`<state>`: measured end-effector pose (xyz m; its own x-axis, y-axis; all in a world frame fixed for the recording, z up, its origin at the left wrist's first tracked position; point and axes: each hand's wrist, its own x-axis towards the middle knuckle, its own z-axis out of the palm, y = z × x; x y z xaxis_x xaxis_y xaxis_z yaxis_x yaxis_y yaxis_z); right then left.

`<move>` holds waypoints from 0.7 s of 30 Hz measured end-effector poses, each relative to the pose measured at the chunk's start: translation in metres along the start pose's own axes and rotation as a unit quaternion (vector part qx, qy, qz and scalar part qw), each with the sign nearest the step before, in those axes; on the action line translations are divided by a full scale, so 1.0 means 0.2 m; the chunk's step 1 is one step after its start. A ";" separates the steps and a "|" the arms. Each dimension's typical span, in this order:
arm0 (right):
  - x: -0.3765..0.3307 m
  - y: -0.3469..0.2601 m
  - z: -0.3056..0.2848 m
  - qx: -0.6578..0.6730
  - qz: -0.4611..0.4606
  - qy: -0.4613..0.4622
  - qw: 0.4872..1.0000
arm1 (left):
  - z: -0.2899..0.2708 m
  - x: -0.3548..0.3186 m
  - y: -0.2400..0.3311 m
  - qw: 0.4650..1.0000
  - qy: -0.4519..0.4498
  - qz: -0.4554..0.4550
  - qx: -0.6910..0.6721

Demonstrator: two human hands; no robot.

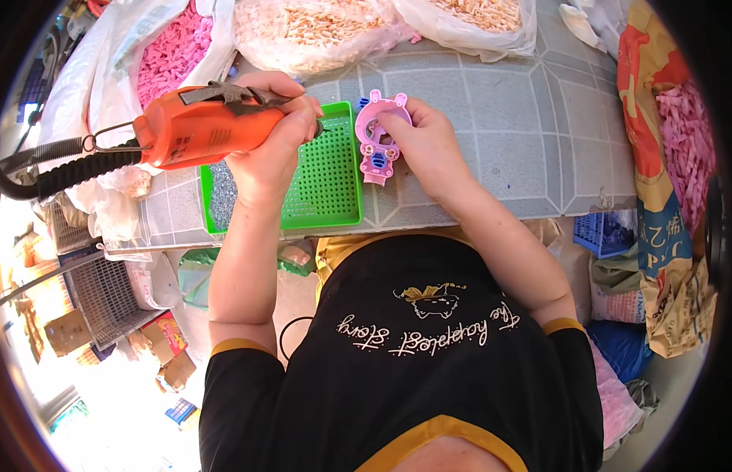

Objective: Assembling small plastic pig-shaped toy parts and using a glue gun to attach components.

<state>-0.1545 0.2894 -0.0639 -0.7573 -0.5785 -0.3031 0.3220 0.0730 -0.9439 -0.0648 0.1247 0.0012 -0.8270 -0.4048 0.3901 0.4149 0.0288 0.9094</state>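
Note:
My left hand (272,145) is wrapped round an orange electric screwdriver (213,130), held level with its tip pointing right. A black coiled cord (83,173) runs from its rear end off to the left. My right hand (421,145) pinches a pink plastic toy shell (384,130) with a round frame, two small ears and blue bits inside. The screwdriver's tip is close to the shell but apart from it. Under my left hand lies a green perforated tray (327,185), with a heap of small metal screws (222,195) at its left end.
Along the table's far side sit open bags of pink parts (176,51) and cream parts (319,25). At the right stands a printed sack (645,118) of pink strips. A blue basket (604,234) is below the right table edge, a grey crate (110,297) below the left.

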 end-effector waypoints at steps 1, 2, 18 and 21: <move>0.00 0.00 0.00 0.008 0.001 0.000 1.000 | 0.00 0.00 0.00 1.000 -0.003 0.006 -0.004; -0.01 -0.01 0.01 0.016 0.001 0.000 1.000 | 0.00 0.00 0.00 1.000 -0.003 0.006 -0.004; 0.01 0.02 -0.01 -0.022 -0.029 0.003 0.999 | 0.15 -0.01 0.20 0.996 -0.041 0.083 -0.010; 0.01 0.02 -0.01 -0.028 -0.031 -0.005 0.999 | 0.19 -0.01 0.24 0.984 -0.135 0.059 -0.096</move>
<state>-0.1560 0.2902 -0.0685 -0.7693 -0.5909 -0.2429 0.2416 0.0828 -0.9668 -0.0573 0.1617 0.0485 -0.8282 -0.1511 0.5396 0.5574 -0.1225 0.8212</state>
